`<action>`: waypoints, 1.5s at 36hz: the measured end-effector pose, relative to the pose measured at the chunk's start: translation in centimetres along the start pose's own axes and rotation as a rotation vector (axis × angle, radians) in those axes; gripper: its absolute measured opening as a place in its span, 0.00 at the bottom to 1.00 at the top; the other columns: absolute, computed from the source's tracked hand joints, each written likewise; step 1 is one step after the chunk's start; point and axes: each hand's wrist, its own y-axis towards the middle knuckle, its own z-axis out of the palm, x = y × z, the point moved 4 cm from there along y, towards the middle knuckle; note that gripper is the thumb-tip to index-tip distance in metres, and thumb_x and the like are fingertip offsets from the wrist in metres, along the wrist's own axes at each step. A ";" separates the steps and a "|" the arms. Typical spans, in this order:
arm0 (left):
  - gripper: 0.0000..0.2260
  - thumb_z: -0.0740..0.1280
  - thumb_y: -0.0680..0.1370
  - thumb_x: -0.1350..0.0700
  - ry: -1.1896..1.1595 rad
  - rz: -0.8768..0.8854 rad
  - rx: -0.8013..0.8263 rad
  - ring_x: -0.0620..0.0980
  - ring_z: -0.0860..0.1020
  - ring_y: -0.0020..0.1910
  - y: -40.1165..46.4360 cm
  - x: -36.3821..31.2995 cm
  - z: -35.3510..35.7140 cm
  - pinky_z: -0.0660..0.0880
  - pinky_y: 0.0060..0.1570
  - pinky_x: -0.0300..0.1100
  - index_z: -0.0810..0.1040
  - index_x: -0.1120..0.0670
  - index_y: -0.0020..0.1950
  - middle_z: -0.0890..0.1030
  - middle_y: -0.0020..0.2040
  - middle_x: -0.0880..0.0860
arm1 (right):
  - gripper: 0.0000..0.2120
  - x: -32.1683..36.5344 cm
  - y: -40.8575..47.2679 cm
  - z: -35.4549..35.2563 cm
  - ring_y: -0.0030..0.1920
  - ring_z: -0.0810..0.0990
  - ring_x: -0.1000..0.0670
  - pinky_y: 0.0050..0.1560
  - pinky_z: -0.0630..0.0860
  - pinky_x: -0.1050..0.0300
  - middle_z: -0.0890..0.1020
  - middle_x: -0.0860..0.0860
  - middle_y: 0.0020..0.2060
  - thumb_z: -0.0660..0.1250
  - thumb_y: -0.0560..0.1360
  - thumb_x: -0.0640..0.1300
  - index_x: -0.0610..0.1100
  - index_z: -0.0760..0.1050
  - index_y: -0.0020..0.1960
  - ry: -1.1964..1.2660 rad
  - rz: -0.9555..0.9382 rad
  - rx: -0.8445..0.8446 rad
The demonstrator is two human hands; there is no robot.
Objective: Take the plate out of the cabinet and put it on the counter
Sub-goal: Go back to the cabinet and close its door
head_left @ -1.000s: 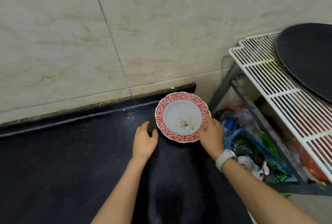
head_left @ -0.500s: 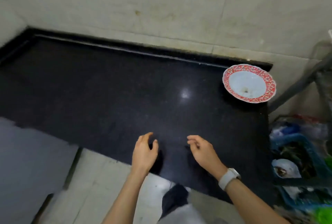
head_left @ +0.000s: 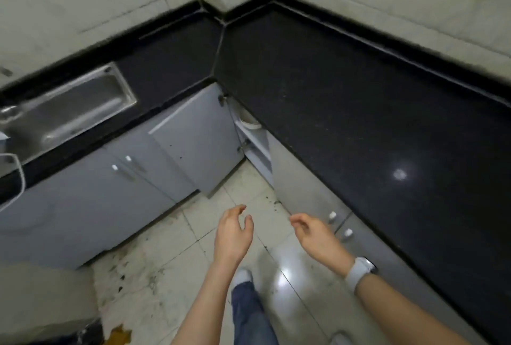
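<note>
L-shaped black surface (head_left: pixel 359 112), corner cabinet door (head_left: pixel 193 140) ajar. View has swung off the plate, now out of frame on the surface; left hand (head_left: pixel 233 234) and right hand (head_left: pixel 315 236) empty, loosely open. Placement looks done.

No readable text, label, brand, number or sign anywhere in view.

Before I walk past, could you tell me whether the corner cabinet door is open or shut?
Open: the corner cabinet door is swung outward, exposing the white shelves behind it.
</note>
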 end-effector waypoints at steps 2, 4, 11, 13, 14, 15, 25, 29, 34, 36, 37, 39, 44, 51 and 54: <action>0.15 0.60 0.77 0.55 -0.003 -0.026 -0.024 0.52 0.73 0.61 2.4 2.3 -2.5 0.68 0.61 0.43 0.72 0.56 0.63 0.77 0.62 0.55 | 0.10 2.7 2.5 2.6 0.50 0.80 0.45 0.55 0.74 0.55 0.83 0.43 0.51 0.60 0.75 0.38 0.42 0.76 0.54 -0.015 -0.026 0.033; 0.15 0.60 0.77 0.55 -0.011 -0.053 -0.051 0.52 0.73 0.62 5.3 4.6 -5.4 0.68 0.61 0.44 0.73 0.56 0.63 0.77 0.62 0.55 | 0.10 5.3 5.3 5.4 0.49 0.79 0.48 0.52 0.71 0.61 0.82 0.44 0.51 0.60 0.75 0.38 0.42 0.76 0.54 -0.038 -0.042 0.057; 0.15 0.61 0.77 0.56 0.005 -0.098 -0.100 0.55 0.73 0.61 15.9 12.0 -15.9 0.69 0.61 0.46 0.73 0.58 0.63 0.77 0.61 0.58 | 0.12 15.5 14.8 14.3 0.55 0.78 0.46 0.57 0.73 0.56 0.82 0.44 0.54 0.59 0.76 0.41 0.44 0.75 0.56 -0.139 -0.099 0.125; 0.15 0.61 0.77 0.56 0.014 -0.104 -0.108 0.55 0.73 0.62 18.4 13.6 -18.5 0.69 0.60 0.46 0.72 0.57 0.63 0.76 0.61 0.57 | 0.12 17.7 16.9 16.0 0.55 0.78 0.47 0.56 0.72 0.58 0.82 0.45 0.54 0.59 0.76 0.41 0.44 0.75 0.57 -0.151 -0.106 0.128; 0.16 0.61 0.77 0.55 0.017 -0.108 -0.106 0.55 0.73 0.62 19.6 14.2 -19.5 0.68 0.61 0.47 0.72 0.57 0.64 0.75 0.62 0.57 | 0.12 18.7 17.9 16.7 0.55 0.78 0.47 0.55 0.72 0.59 0.82 0.45 0.54 0.58 0.76 0.41 0.44 0.75 0.57 -0.156 -0.104 0.123; 0.16 0.60 0.77 0.55 0.021 -0.106 -0.101 0.55 0.72 0.63 20.9 14.7 -20.4 0.68 0.62 0.47 0.71 0.57 0.64 0.74 0.63 0.58 | 0.12 19.5 18.9 17.2 0.55 0.78 0.47 0.55 0.72 0.59 0.82 0.45 0.54 0.58 0.76 0.42 0.44 0.75 0.57 -0.156 -0.098 0.117; 0.18 0.59 0.76 0.62 0.102 0.014 -0.009 0.61 0.69 0.61 35.0 16.7 -21.4 0.67 0.60 0.52 0.66 0.59 0.67 0.70 0.63 0.61 | 0.12 23.4 28.6 20.1 0.54 0.79 0.43 0.58 0.75 0.50 0.82 0.41 0.52 0.57 0.77 0.40 0.40 0.74 0.57 -0.155 -0.044 0.057; 0.22 0.58 0.76 0.61 0.203 0.012 0.108 0.61 0.67 0.64 39.3 18.0 -18.6 0.66 0.64 0.53 0.61 0.59 0.70 0.66 0.68 0.62 | 0.11 22.7 32.6 20.8 0.52 0.79 0.45 0.55 0.74 0.56 0.82 0.41 0.51 0.58 0.76 0.40 0.40 0.74 0.56 -0.114 0.006 0.062; 0.29 0.59 0.77 0.56 0.295 -0.108 0.258 0.63 0.60 0.71 43.1 20.3 -15.7 0.59 0.69 0.57 0.49 0.59 0.74 0.57 0.75 0.60 | 0.10 21.3 36.7 20.3 0.52 0.79 0.46 0.52 0.71 0.61 0.83 0.43 0.50 0.59 0.76 0.40 0.42 0.75 0.55 -0.053 0.099 0.047; 0.28 0.60 0.76 0.56 0.268 -0.139 0.266 0.64 0.66 0.66 44.1 20.8 -15.0 0.65 0.66 0.57 0.52 0.59 0.73 0.64 0.71 0.63 | 0.11 20.7 37.9 20.0 0.53 0.79 0.45 0.54 0.72 0.59 0.83 0.43 0.50 0.59 0.75 0.39 0.42 0.75 0.56 -0.049 0.130 0.036; 0.26 0.60 0.76 0.56 0.246 -0.135 0.245 0.64 0.69 0.63 44.4 20.9 -14.9 0.68 0.63 0.56 0.56 0.60 0.72 0.68 0.67 0.64 | 0.11 20.4 38.5 19.9 0.53 0.79 0.45 0.55 0.72 0.58 0.83 0.43 0.51 0.59 0.75 0.39 0.42 0.75 0.56 -0.049 0.142 0.036; 0.23 0.61 0.75 0.57 0.197 -0.116 0.208 0.63 0.72 0.57 44.4 21.0 -14.8 0.71 0.58 0.55 0.63 0.59 0.68 0.73 0.60 0.64 | 0.12 19.8 39.4 19.9 0.54 0.79 0.44 0.56 0.73 0.56 0.83 0.42 0.51 0.59 0.75 0.38 0.42 0.75 0.55 -0.054 0.170 0.040; 0.22 0.62 0.75 0.56 0.062 -0.073 0.355 0.60 0.73 0.59 41.8 20.9 -13.5 0.71 0.59 0.50 0.66 0.54 0.69 0.74 0.62 0.60 | 0.12 19.1 40.0 20.3 0.53 0.79 0.41 0.59 0.75 0.47 0.82 0.39 0.51 0.59 0.75 0.36 0.39 0.75 0.56 0.018 0.244 0.063; 0.22 0.60 0.76 0.59 -0.195 0.028 0.782 0.49 0.76 0.58 38.7 17.3 -8.7 0.71 0.61 0.43 0.67 0.46 0.69 0.76 0.62 0.51 | 0.14 17.2 37.6 20.1 0.51 0.79 0.47 0.55 0.73 0.55 0.81 0.45 0.51 0.57 0.77 0.41 0.42 0.73 0.60 0.041 0.332 -0.008; 0.23 0.60 0.76 0.59 -0.198 0.035 0.889 0.40 0.74 0.56 39.5 15.5 -7.0 0.70 0.59 0.37 0.63 0.43 0.70 0.70 0.69 0.50 | 0.12 16.5 36.1 19.0 0.44 0.78 0.51 0.46 0.73 0.58 0.80 0.50 0.45 0.56 0.77 0.41 0.46 0.74 0.57 0.085 0.362 -0.167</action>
